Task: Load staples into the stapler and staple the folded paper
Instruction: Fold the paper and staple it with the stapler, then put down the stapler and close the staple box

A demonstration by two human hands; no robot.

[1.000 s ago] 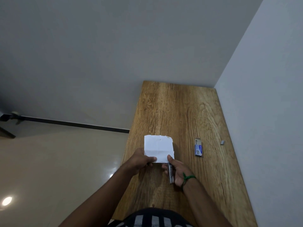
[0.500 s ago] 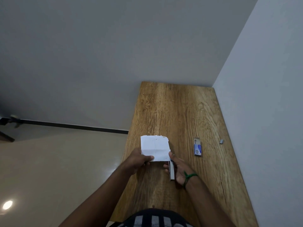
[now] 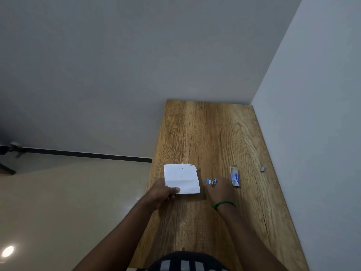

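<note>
The left hand (image 3: 163,192) held the folded paper (image 3: 181,178) by its near left corner, thumb on top, over the left part of the wooden table (image 3: 205,133). The right hand (image 3: 219,189) was just to the right of the paper and gripped a small blue and metal stapler (image 3: 212,181). A staple box (image 3: 234,176) lay open near this hand. A small strip of staples (image 3: 263,169) lay further right, close to the grey wall (image 3: 312,114)
</note>
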